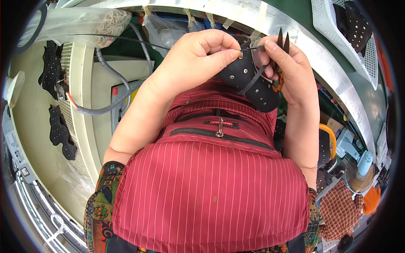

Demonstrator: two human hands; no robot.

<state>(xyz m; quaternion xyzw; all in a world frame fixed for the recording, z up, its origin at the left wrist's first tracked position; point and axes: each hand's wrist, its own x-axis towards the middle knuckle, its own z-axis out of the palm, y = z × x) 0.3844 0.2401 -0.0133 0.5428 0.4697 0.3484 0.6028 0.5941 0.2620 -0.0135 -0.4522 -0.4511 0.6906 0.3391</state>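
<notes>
I see my left hand pinching the top edge of a black, perforated leather shoe piece held up before my red striped apron. My right hand grips its other side, fingers also closed around small black thread snips pointing upward.

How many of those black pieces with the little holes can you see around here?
At least 5: one held in both hands, two on the pale surface at left, one in the white basket upper right, one by the right forearm. More may be hidden.
</notes>
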